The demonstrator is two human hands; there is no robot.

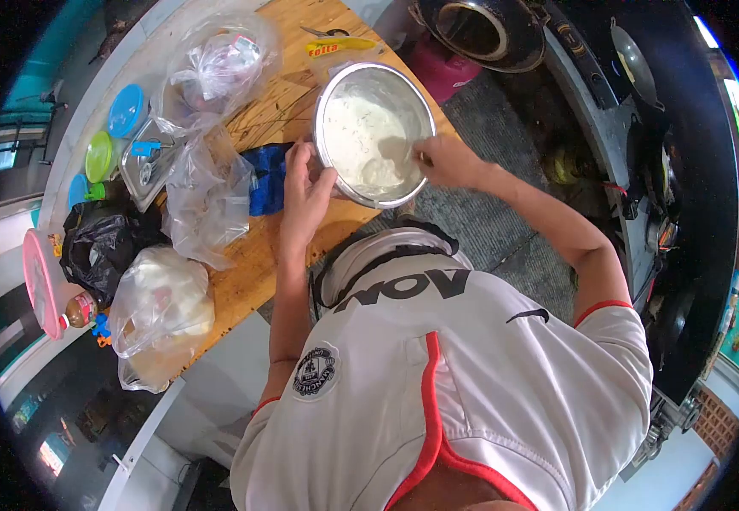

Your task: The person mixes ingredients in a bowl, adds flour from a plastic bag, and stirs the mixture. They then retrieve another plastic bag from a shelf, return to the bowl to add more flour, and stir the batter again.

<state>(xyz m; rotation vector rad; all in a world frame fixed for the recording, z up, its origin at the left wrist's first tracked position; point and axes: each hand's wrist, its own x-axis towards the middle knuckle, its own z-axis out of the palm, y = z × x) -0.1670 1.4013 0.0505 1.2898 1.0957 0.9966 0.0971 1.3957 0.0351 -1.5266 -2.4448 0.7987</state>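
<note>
A shiny metal bowl (327,95) of creamy white batter (368,128) is tilted toward me at the table's edge. My left hand (308,179) grips its near left side, thumb by the rim. At the right rim, my right hand (450,162) is closed, with its fingers curled at the bowl's edge. Whatever it may hold is hidden by the fingers. Near the right hand the batter looks darker and uneven, partly in shadow. A dark blue cloth or packet (265,177) lies just left of my left hand.
Clear plastic bags (207,192), a black bag (105,247) and a yellow packet (339,46) lie on the wooden table (288,25). Coloured lids (125,111) stand along its far left. A wok (480,30) sits above a pink gas cylinder (442,68) at the top right.
</note>
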